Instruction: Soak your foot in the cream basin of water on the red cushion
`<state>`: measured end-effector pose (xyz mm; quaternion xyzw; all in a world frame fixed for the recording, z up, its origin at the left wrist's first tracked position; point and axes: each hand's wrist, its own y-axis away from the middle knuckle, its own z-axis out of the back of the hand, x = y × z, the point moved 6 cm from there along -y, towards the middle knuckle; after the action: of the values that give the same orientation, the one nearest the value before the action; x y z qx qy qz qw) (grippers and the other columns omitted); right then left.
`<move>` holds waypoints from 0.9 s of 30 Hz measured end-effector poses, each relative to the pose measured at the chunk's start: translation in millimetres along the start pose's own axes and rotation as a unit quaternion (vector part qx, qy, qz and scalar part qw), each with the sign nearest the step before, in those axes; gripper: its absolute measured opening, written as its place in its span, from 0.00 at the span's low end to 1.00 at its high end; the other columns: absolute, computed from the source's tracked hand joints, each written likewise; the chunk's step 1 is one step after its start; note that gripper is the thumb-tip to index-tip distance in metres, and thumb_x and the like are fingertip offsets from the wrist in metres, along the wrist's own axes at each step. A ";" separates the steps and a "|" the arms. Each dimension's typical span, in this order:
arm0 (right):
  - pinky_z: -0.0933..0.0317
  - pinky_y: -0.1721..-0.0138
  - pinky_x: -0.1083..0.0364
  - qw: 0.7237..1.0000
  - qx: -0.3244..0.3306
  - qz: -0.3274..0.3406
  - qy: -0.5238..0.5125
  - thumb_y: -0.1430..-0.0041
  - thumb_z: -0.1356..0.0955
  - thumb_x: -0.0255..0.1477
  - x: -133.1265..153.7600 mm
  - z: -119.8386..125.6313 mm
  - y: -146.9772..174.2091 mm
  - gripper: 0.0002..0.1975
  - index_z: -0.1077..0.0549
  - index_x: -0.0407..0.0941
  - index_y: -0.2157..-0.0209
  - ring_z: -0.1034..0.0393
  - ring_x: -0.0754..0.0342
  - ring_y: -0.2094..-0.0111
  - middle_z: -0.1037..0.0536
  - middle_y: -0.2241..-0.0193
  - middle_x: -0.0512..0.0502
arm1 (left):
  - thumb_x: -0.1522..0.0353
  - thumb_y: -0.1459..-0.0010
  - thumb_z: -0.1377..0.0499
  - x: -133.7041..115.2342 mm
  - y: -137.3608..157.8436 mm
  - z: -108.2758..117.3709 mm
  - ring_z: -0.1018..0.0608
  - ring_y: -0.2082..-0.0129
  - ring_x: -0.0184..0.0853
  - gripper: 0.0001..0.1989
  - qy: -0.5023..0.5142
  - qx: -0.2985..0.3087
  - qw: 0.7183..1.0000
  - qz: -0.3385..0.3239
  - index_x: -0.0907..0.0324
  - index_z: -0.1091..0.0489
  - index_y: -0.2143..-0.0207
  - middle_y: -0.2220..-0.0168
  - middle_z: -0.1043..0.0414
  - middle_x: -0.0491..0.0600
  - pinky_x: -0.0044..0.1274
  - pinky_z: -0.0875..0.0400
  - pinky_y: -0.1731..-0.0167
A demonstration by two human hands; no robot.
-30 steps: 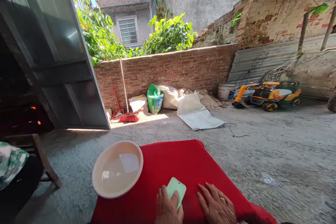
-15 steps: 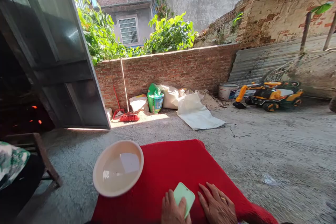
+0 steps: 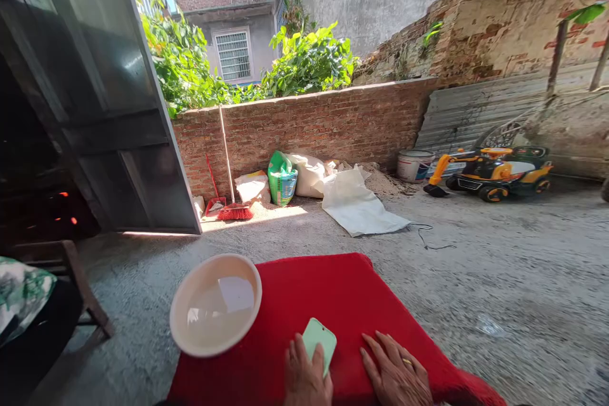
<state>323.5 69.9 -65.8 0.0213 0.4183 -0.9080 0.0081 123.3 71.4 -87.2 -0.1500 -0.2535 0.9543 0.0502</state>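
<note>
My left hand (image 3: pixel 307 373) grips a flat pale green piece (image 3: pixel 320 336) with rounded corners and a small dark hole near its top edge. The fingers lie along its left side and the thumb is over its lower part; its underside is hidden. Beneath it spreads a thick red cloth (image 3: pixel 314 285), covering a surface in front of me. My right hand (image 3: pixel 397 371), with a ring on one finger, lies flat on the cloth to the right of the green piece, fingers apart. At the left edge of the cloth stands a pale basin (image 3: pixel 177 320) holding water.
Part of a seated person (image 3: pixel 33 311) shows at far left beside a wooden chair (image 3: pixel 85 295). A metal door (image 3: pixel 114 108), a red broom (image 3: pixel 235 212), sacks (image 3: pixel 309 176), a white sheet (image 3: pixel 361 212), a bucket (image 3: pixel 413 166) and a toy excavator (image 3: pixel 495 174) stand farther off.
My left hand has moved a little to the left and away from me with the green piece. My right hand stays nearly still on the cloth.
</note>
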 end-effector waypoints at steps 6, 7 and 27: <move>0.40 0.50 0.47 0.998 0.051 -0.033 -0.023 0.40 0.38 0.39 -4.6 -4.9 1.1 0.17 0.21 0.54 0.57 0.28 0.46 0.52 0.20 0.54 0.47 | 0.64 0.51 0.37 -5.8 -5.2 9.6 0.26 0.50 0.47 0.21 0.030 0.025 0.999 -0.016 0.45 0.25 0.52 0.48 0.27 0.53 0.37 0.29 0.50; 0.40 0.50 0.47 0.997 0.054 -0.039 -0.026 0.40 0.38 0.39 -4.5 -6.0 1.3 0.17 0.21 0.54 0.58 0.29 0.46 0.52 0.20 0.54 0.47 | 0.65 0.50 0.38 5.2 -14.9 17.6 0.26 0.51 0.46 0.21 0.020 0.030 0.999 0.002 0.46 0.25 0.52 0.49 0.27 0.53 0.35 0.29 0.51; 0.41 0.50 0.48 0.998 0.041 -0.026 -0.028 0.39 0.39 0.40 -1.9 -1.2 -1.1 0.18 0.20 0.52 0.59 0.27 0.47 0.53 0.20 0.55 0.46 | 0.65 0.46 0.40 18.0 -25.4 25.6 0.27 0.52 0.43 0.20 0.008 0.075 0.997 0.031 0.47 0.26 0.50 0.50 0.29 0.53 0.33 0.31 0.50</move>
<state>325.4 71.5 -65.7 -0.0144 0.3803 -0.9248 -0.0048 98.8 84.5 -58.1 -0.1610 -0.1762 0.9705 0.0337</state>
